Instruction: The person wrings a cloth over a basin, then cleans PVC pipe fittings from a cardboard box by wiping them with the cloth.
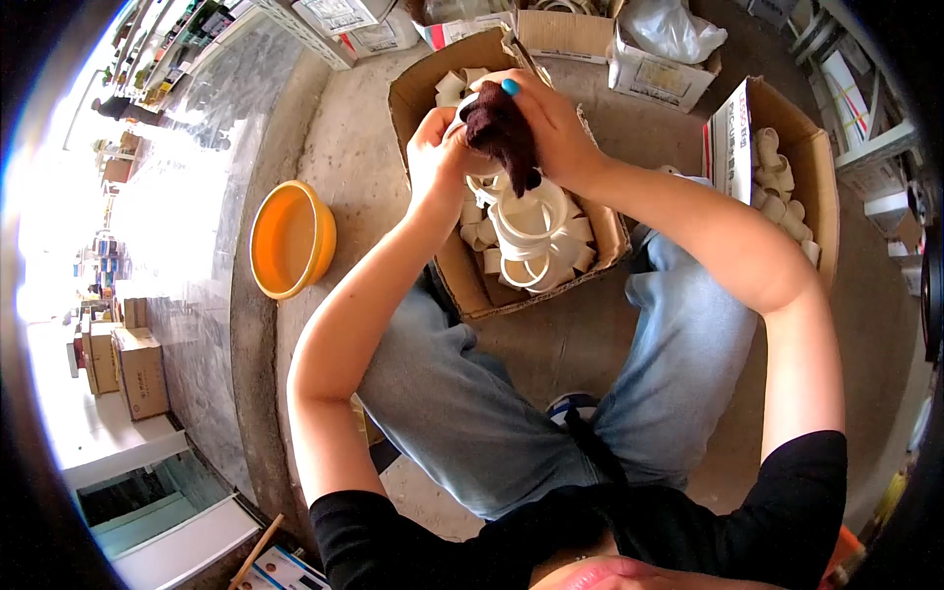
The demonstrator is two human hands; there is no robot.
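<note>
Over a cardboard box [457,280] of white plastic pipe fittings [531,231], my two hands are raised close together. My right hand [551,123] is closed on a dark brown cloth [500,138], which hangs down between the hands. Beside it, my left hand [438,152] is wrapped round a white fitting [455,128], partly hidden by the cloth and the fingers. The cloth lies against this fitting. Larger white rings and fittings rest in the box just below the hands.
An orange basin [323,241] stands on the floor at left. Another box [826,197] of white fittings is at right. Behind are more cartons, one holding a plastic bag [674,34]. My legs flank the near box.
</note>
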